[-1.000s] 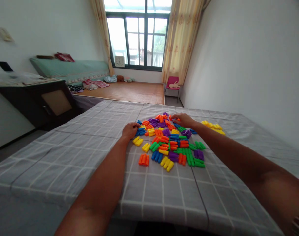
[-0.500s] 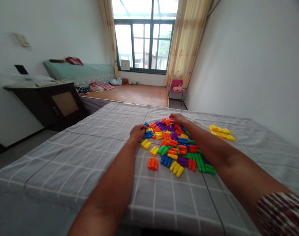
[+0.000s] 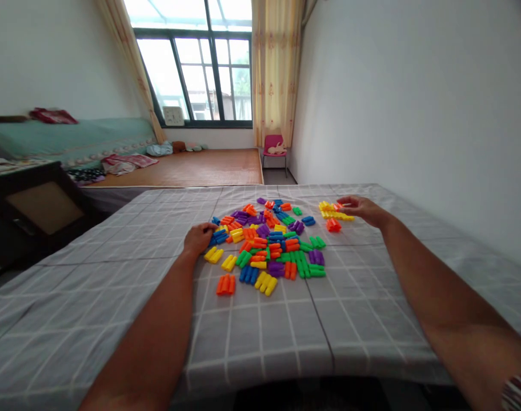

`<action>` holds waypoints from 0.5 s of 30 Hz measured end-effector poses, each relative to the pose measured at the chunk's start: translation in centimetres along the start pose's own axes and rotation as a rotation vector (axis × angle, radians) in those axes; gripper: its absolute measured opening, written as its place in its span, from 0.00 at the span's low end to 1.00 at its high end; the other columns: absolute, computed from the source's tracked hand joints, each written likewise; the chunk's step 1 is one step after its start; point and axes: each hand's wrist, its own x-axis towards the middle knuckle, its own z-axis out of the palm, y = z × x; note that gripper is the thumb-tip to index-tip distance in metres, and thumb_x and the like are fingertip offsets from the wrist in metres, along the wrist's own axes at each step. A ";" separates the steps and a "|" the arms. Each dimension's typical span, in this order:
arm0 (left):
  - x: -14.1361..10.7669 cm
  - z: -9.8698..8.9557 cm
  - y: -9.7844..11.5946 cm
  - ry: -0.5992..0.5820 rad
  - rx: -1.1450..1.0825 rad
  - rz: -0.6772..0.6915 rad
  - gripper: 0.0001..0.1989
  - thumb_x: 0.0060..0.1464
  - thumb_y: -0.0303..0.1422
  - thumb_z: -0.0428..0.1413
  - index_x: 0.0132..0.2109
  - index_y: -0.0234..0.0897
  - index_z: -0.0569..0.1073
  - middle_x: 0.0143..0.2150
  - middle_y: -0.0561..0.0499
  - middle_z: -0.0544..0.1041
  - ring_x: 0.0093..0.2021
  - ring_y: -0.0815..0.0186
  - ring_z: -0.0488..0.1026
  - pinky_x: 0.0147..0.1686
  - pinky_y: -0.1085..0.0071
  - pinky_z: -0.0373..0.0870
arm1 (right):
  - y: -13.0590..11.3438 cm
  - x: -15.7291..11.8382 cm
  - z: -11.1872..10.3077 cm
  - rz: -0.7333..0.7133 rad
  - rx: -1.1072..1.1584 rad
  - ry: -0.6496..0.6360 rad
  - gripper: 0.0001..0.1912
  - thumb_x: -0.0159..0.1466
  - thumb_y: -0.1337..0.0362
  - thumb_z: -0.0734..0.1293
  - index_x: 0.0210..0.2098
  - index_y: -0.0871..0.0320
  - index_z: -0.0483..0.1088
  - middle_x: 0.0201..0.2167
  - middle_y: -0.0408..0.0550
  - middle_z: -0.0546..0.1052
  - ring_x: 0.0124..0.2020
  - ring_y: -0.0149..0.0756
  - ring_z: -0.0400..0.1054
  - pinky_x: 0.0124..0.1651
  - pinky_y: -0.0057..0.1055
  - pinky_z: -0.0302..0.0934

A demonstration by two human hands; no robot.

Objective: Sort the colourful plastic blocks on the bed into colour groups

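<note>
Many ribbed plastic blocks in orange, yellow, blue, green and purple lie spread on the checked grey cloth (image 3: pixel 260 319). My left hand (image 3: pixel 199 237) rests at the pile's left edge, fingers curled against a blue block (image 3: pixel 220 237); whether it grips the block is hidden. To the right of the pile, a group of yellow blocks (image 3: pixel 336 215) lies apart, with an orange block (image 3: pixel 333 225) just in front. My right hand (image 3: pixel 358 206) is at that group's right end, its fingers closed on another orange block (image 3: pixel 338 207).
Beyond the cloth-covered surface are a low bed (image 3: pixel 209 165) with clothes on it and a pink chair (image 3: pixel 274 146) holding a soft toy. A dark cabinet (image 3: pixel 41 200) stands at the left. The white wall (image 3: pixel 415 103) runs along the right.
My right hand has moved from the back of the pile to the yellow group at the right, with an orange block. The view has turned right; my left hand stays by the blue blocks.
</note>
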 end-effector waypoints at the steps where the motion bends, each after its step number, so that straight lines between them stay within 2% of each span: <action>1: 0.0 0.0 -0.1 0.001 0.006 0.007 0.18 0.53 0.31 0.49 0.45 0.40 0.80 0.42 0.50 0.81 0.40 0.63 0.76 0.37 0.73 0.69 | 1.2 -0.7 -0.8 0.019 0.013 0.003 0.31 0.46 0.49 0.76 0.46 0.58 0.73 0.45 0.54 0.78 0.47 0.46 0.72 0.52 0.44 0.66; 4: 0.1 -0.1 -0.4 0.000 0.007 0.031 0.18 0.52 0.32 0.49 0.45 0.39 0.80 0.42 0.50 0.82 0.40 0.62 0.77 0.38 0.72 0.70 | 3.8 -1.7 -2.0 0.052 0.029 -0.028 0.30 0.46 0.51 0.76 0.45 0.58 0.73 0.45 0.53 0.78 0.48 0.46 0.71 0.53 0.43 0.64; 7: 0.2 -0.1 -0.8 0.003 -0.018 0.057 0.19 0.52 0.33 0.48 0.45 0.39 0.80 0.43 0.49 0.82 0.41 0.62 0.77 0.39 0.72 0.70 | 5.1 -1.7 -2.0 0.069 -0.037 -0.049 0.28 0.46 0.53 0.76 0.44 0.58 0.73 0.45 0.52 0.77 0.48 0.44 0.71 0.54 0.41 0.64; 15: 0.0 -0.4 -0.6 -0.007 -0.036 0.033 0.18 0.50 0.34 0.50 0.45 0.40 0.80 0.41 0.52 0.82 0.37 0.64 0.77 0.37 0.74 0.71 | 5.0 -1.3 -0.7 0.100 -0.125 -0.156 0.29 0.44 0.55 0.76 0.44 0.59 0.75 0.45 0.53 0.77 0.47 0.46 0.70 0.53 0.40 0.63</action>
